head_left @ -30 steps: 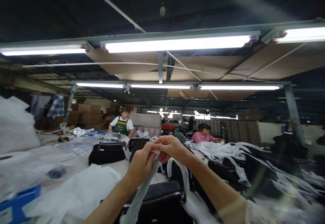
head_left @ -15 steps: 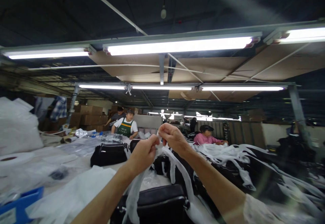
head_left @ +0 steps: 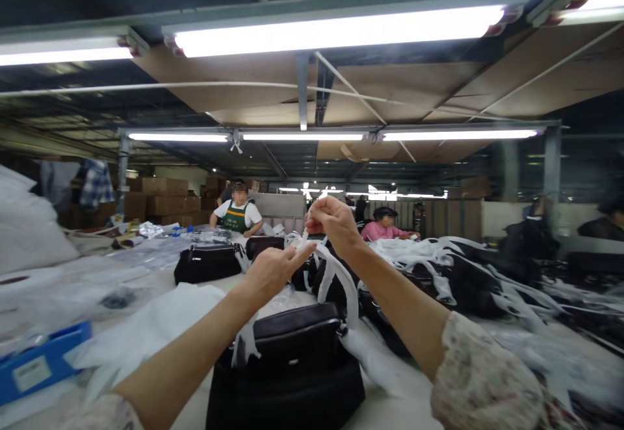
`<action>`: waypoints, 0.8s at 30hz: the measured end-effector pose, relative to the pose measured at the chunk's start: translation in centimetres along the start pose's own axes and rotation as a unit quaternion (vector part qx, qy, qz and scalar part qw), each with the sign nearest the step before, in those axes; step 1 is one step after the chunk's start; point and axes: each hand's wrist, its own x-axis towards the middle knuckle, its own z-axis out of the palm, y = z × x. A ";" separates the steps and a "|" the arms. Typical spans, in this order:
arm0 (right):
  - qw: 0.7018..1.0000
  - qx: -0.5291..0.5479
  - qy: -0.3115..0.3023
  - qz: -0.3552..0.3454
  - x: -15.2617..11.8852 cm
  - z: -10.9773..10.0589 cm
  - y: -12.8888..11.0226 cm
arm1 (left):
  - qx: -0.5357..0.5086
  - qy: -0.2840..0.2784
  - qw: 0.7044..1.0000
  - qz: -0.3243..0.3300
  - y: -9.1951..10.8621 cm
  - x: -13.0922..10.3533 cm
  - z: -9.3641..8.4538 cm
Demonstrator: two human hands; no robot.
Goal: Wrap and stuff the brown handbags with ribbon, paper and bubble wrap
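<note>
A black handbag stands on the table in front of me, its strap wrapped in white material and raised in an arch. At the top of that arch my left hand grips the wrapped strap, with a finger stretched toward the right. My right hand is pinched just above it on a thin white end of the wrapping. Loose white wrapping also hangs at the bag's left side. The fingertips partly hide what they hold.
Black bags stand behind, and more with white-wrapped straps lie right. White sheets, a blue box and clear plastic are left. Across the table are a person in a green apron and one in pink.
The view has tilted down, showing more of the bag. My right hand has risen away from my left, which now has a finger stretched out along the strap.
</note>
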 end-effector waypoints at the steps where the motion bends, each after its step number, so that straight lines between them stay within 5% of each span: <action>1: 1.000 0.002 -0.009 0.004 0.1 -0.1 -0.2 | 0.023 0.000 1.000 0.012 0.0 0.0 -0.1; 6: 0.998 -0.010 -0.054 0.007 1.0 -0.4 -1.5 | 0.097 0.025 0.995 -0.001 0.8 0.5 -0.1; 13: 0.993 -0.058 -0.071 -0.079 -0.2 -1.4 -0.7 | 0.068 -0.030 0.997 -0.013 0.6 1.3 1.0; 20: 0.998 -0.041 -0.049 0.023 -0.9 -3.2 -0.8 | 0.012 -0.028 0.998 -0.047 -1.4 2.3 1.8; 24: 0.991 -0.106 -0.060 0.046 -3.9 -4.6 -0.3 | -0.087 0.001 0.993 -0.082 -2.9 0.9 1.4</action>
